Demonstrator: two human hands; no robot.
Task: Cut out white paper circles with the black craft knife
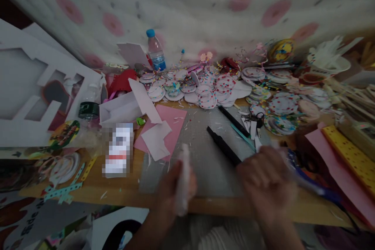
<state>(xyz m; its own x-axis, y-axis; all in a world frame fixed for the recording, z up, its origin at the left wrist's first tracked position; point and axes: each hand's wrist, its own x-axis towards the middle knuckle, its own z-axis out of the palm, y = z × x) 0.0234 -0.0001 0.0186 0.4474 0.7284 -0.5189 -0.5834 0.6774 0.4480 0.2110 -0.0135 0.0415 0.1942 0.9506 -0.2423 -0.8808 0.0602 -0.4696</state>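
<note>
My left hand [170, 183] is closed around a thin white piece [183, 187], seen almost edge-on and blurred, above the front of the grey cutting mat [202, 144]. My right hand [266, 183], smeared by motion, is curled at the mat's right front; what it holds, if anything, does not show. A black knife-like tool [223, 145] runs up to my right hand's fingers, and I cannot tell whether they touch. Behind it lies a second black stick-like tool [234, 121]. Pink paper [175, 119] and a cut white scrap [158, 140] lie on the mat's left.
Piles of dotted round discs [208, 90] line the back, beside a water bottle [156, 52]. A white box [120, 109] and a pixelated phone-like object [118, 150] stand left. Keys [258, 121], a blue blurred tool with a cable [313, 185] and yellow sheet [348, 152] lie right.
</note>
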